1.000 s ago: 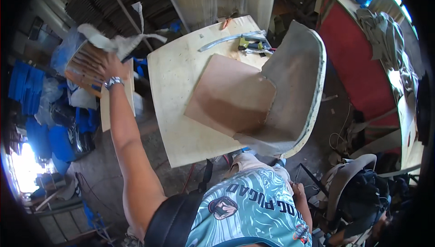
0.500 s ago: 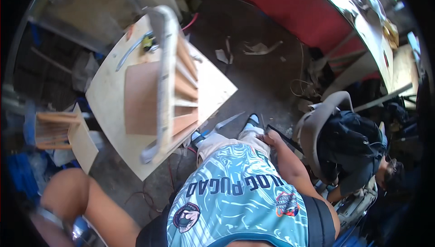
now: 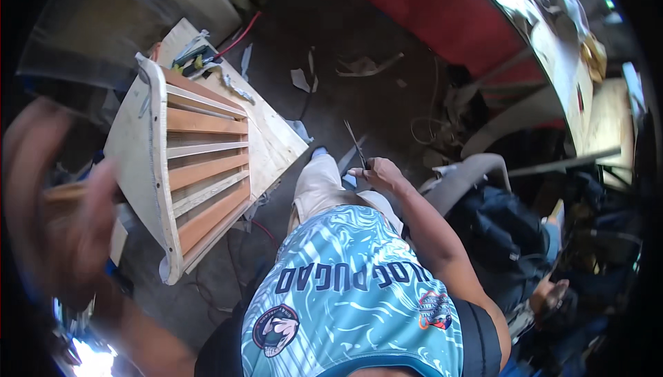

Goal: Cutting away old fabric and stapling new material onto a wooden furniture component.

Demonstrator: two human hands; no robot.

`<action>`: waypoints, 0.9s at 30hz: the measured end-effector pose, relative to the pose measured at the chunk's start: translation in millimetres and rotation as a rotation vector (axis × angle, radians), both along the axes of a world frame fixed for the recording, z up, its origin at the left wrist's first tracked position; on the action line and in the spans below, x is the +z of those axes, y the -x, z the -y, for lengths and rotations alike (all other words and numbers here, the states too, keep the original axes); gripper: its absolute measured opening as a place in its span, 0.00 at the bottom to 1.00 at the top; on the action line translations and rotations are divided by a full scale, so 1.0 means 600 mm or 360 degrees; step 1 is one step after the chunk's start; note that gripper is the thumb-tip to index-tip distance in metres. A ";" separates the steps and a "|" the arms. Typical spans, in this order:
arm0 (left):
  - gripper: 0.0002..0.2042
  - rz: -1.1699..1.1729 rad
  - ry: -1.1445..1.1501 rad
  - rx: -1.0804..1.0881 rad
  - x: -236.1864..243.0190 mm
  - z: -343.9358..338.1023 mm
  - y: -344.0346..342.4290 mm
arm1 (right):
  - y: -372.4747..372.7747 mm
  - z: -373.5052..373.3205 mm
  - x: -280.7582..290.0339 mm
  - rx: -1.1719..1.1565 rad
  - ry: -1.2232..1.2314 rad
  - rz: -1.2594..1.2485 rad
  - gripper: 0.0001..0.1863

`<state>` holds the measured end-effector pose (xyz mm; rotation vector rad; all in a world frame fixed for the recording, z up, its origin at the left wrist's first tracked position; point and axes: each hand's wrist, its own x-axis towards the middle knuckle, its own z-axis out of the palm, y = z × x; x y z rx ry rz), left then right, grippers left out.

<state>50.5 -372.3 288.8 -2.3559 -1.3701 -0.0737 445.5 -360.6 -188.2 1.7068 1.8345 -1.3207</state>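
In my right hand (image 3: pixel 381 173) is a pair of scissors (image 3: pixel 356 143), its slim blades pointing away from me and its fingers closed round the handles. My left hand (image 3: pixel 62 204) is raised at the far left and smeared by motion, so its fingers cannot be read. Nearest to it stands a wooden slatted frame (image 3: pixel 207 171), with brown and pale slats and a curved edge lined with pale material. The frame rests on a pale plywood board (image 3: pixel 273 135).
Hand tools (image 3: pixel 197 60) lie on the board's far corner by a red hose (image 3: pixel 238 35). Pale scraps (image 3: pixel 300 80) litter the dark floor. At right, a person in dark clothes (image 3: pixel 501 239) is close beside a curved grey padded piece (image 3: pixel 476 173). A red panel (image 3: pixel 442 14) stands beyond.
My left hand has risen from the lower left. The scissors and my right hand have moved forward, away from my lap. The slatted frame has turned, its slats now facing me more.
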 end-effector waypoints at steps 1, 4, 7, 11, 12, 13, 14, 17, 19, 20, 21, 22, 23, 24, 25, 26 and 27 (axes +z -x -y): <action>0.32 0.0118 0.0174 0.0189 -0.049 -0.034 0.027 | 0.015 -0.027 0.015 0.0024 -0.0073 -0.0078 0.43; 0.41 0.0496 0.0413 0.0872 -0.218 -0.071 0.075 | 0.043 -0.115 0.046 0.0033 -0.0088 -0.0151 0.42; 0.47 0.0865 0.0589 0.1206 -0.329 -0.063 0.095 | 0.046 -0.203 0.042 0.0170 -0.0081 0.0095 0.42; 0.45 0.1079 0.0678 0.1516 -0.353 -0.053 0.105 | 0.019 -0.286 -0.005 0.0094 -0.0061 0.0094 0.39; 0.44 0.1183 0.0746 0.1501 -0.343 -0.054 0.111 | 0.015 -0.304 -0.020 0.0074 -0.0027 0.0102 0.39; 0.43 0.1269 0.0807 0.1443 -0.332 -0.055 0.118 | 0.014 -0.321 -0.036 0.0061 -0.0004 0.0123 0.39; 0.42 0.1237 0.0854 0.1484 -0.321 -0.055 0.126 | 0.017 -0.341 -0.053 0.0168 -0.0014 0.0203 0.39; 0.42 0.1316 0.0831 0.1578 -0.310 -0.020 0.158 | 0.029 -0.410 -0.093 0.0237 -0.0137 0.0165 0.38; 0.44 0.1186 0.0734 0.1608 -0.326 0.036 0.185 | 0.042 -0.474 -0.118 0.0396 -0.0055 0.0095 0.36; 0.43 0.1132 0.0800 0.1750 -0.338 0.070 0.200 | 0.049 -0.513 -0.129 0.0492 0.0001 0.0064 0.35; 0.42 0.1063 0.0763 0.1775 -0.348 0.104 0.217 | 0.060 -0.548 -0.141 0.0586 0.0032 -0.0022 0.34; 0.42 0.1028 0.0821 0.2027 -0.355 0.136 0.232 | 0.067 -0.585 -0.149 0.0771 -0.0042 -0.0198 0.32; 0.42 0.1005 0.0733 0.2039 -0.359 0.162 0.240 | 0.077 -0.622 -0.155 0.0917 -0.0106 -0.0137 0.31; 0.41 0.0706 0.0616 0.2206 -0.352 0.185 0.247 | 0.087 -0.658 -0.158 0.0896 -0.0120 -0.0181 0.30; 0.41 0.0483 0.0561 0.2303 -0.344 0.194 0.242 | 0.099 -0.695 -0.159 0.0802 -0.0135 -0.0211 0.30; 0.38 0.0143 0.0323 0.2335 -0.334 0.198 0.231 | 0.114 -0.722 -0.152 0.0914 -0.0242 -0.0126 0.30; 0.35 -0.0156 0.0204 0.2426 -0.324 0.182 0.211 | 0.132 -0.755 -0.142 0.1067 -0.0451 -0.0113 0.29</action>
